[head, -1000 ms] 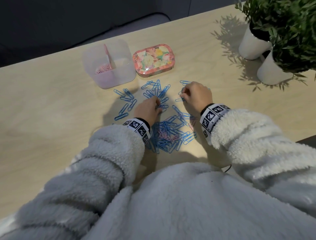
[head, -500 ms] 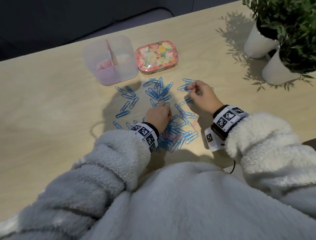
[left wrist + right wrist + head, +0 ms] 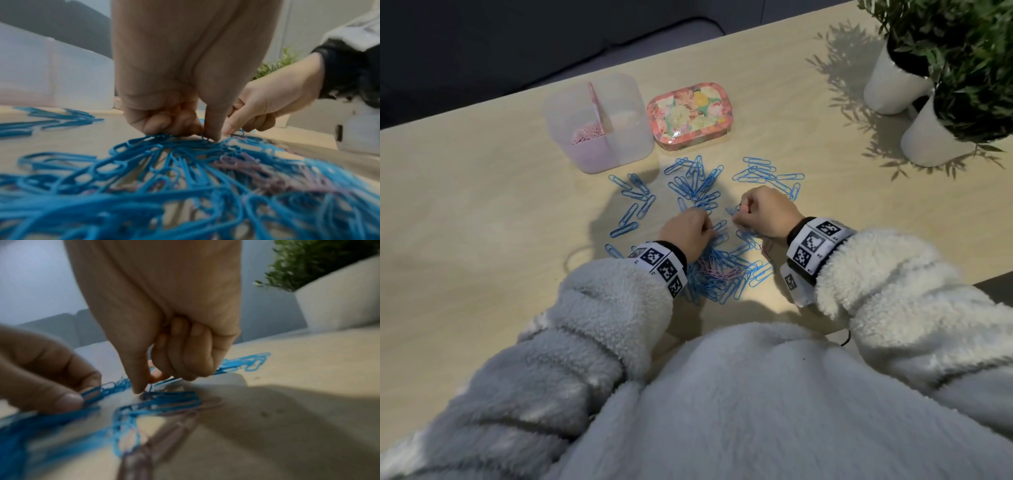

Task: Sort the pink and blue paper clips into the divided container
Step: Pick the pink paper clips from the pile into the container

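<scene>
Blue paper clips (image 3: 697, 185) lie scattered on the wooden table, with a thicker heap (image 3: 722, 274) of blue and a few pink clips (image 3: 246, 164) near my body. The clear divided container (image 3: 631, 137) stands at the back; pink clips (image 3: 585, 132) fill its left compartment. My left hand (image 3: 707, 222) pinches a blue clip (image 3: 202, 135) at the heap's far edge between thumb and curled fingers. My right hand (image 3: 739, 214) sits right beside it, fingers curled and thumb tip (image 3: 139, 389) down on blue clips (image 3: 164, 399); a blue clip shows inside its curled fingers.
A floral tin (image 3: 690, 114) sits just right of the container. Two white plant pots (image 3: 893, 85) stand at the back right. The table's right edge (image 3: 989, 279) is close to my right sleeve. Bare wood stretches to the left (image 3: 465, 222).
My right hand has drawn back from the far right cluster of blue clips toward the middle, ending next to my left hand. The left hand stayed at the heap.
</scene>
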Demonstrator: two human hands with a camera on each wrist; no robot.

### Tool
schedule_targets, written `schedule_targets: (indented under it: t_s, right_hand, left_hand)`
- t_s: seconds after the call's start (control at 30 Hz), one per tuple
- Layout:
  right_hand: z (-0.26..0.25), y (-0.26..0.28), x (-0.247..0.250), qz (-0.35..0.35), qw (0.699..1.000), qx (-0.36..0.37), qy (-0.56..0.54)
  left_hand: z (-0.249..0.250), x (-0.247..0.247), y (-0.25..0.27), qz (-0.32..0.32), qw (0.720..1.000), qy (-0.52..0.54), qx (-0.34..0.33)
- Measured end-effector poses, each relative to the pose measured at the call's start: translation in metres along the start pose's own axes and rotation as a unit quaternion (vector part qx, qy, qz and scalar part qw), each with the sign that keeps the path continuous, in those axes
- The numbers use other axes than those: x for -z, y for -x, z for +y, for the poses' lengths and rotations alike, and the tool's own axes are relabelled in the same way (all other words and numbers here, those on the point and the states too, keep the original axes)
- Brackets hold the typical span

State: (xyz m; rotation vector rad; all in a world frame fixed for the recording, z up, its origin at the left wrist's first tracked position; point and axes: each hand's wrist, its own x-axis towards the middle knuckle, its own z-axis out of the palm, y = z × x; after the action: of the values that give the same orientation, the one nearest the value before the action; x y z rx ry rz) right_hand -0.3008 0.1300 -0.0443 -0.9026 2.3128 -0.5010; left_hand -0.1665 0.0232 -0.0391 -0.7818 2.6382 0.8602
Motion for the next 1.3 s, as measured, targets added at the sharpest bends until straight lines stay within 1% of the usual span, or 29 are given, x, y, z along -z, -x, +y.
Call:
schedule_targets:
  t_s: [0.07,0.1,0.13,0.17,0.2,0.23,0.3,0.33,0.37,0.43,0.5,0.63,0.73,0.8,0.87,0.93,1.03,1.13,1.23,1.3]
  right_hand:
    - [0.003,-0.005,0.004,-0.019,0.994,-0.013,-0.103]
    - [0.006,-0.007,0.008,-0.018,0.988,-0.027,-0.153]
    - [0.009,-0.009,0.012,-0.01,0.982,-0.042,-0.186]
    - [0.012,-0.011,0.017,0.004,0.98,-0.052,-0.194]
    - [0.015,-0.012,0.021,0.026,0.984,-0.055,-0.168]
    - [0.017,-0.011,0.025,0.052,0.99,-0.053,-0.119]
    - [0.016,-0.003,0.029,0.097,0.994,-0.044,-0.018]
    - [0.013,0.004,0.027,0.106,0.994,-0.033,0.011]
    - [0.01,0.009,0.024,0.103,0.994,-0.02,0.034]
    - [0.004,0.02,0.015,0.061,0.996,-0.005,0.062]
    - [0.001,0.027,0.007,0.024,0.996,-0.006,0.082]
    - [-0.003,0.022,-0.002,0.047,0.995,-0.02,0.087]
    - [0.0,0.013,-0.004,0.017,0.998,-0.046,0.027]
    - [0.004,0.01,0.0,0.009,0.999,-0.038,-0.005]
    - [0.008,0.01,0.006,0.043,0.997,-0.018,-0.058]
    - [0.013,0.011,0.016,0.074,0.987,-0.015,-0.144]
    - [0.023,0.019,0.03,0.058,0.965,-0.048,-0.252]
    - [0.03,0.032,0.036,0.018,0.935,-0.085,-0.344]
    - [0.036,0.039,0.036,-0.034,0.884,-0.118,-0.451]
    - [0.042,0.04,0.035,-0.05,0.865,-0.139,-0.479]
  left_hand:
    - [0.0,0.006,-0.001,-0.005,0.998,0.056,0.019]
    - [0.0,0.009,-0.001,0.003,0.997,0.074,0.027]
    - [-0.001,0.012,-0.002,0.017,0.996,0.08,0.029]
    - [-0.003,0.014,-0.003,0.031,0.996,0.074,0.031]
    - [-0.005,0.016,-0.003,0.044,0.997,0.06,0.03]
    - [-0.006,0.017,-0.003,0.053,0.997,0.042,0.024]
    - [-0.006,0.018,-0.002,0.068,0.998,0.003,-0.003]
    - [-0.005,0.018,-0.001,0.073,0.997,-0.01,-0.018]
    - [-0.004,0.017,0.001,0.072,0.997,-0.02,-0.03]
    - [-0.001,0.013,0.003,0.055,0.996,-0.044,-0.049]
    - [0.0,0.009,0.005,0.035,0.996,-0.065,-0.052]
    - [-0.003,0.006,0.01,0.009,0.999,-0.04,-0.035]
    - [-0.005,0.006,0.01,0.007,0.999,-0.031,-0.04]
    - [-0.004,0.007,0.01,0.006,0.998,-0.038,-0.048]
    - [-0.002,0.007,0.009,0.007,0.997,-0.044,-0.066]
    - [0.0,0.007,0.007,0.004,0.995,-0.056,-0.08]
    - [0.002,0.005,0.004,-0.005,0.992,-0.086,-0.088]
    - [0.003,0.003,0.001,-0.022,0.994,-0.075,-0.078]
    - [0.0,0.005,0.001,-0.016,0.997,-0.012,-0.08]
    - [0.0,0.01,0.001,0.004,0.995,0.074,-0.062]
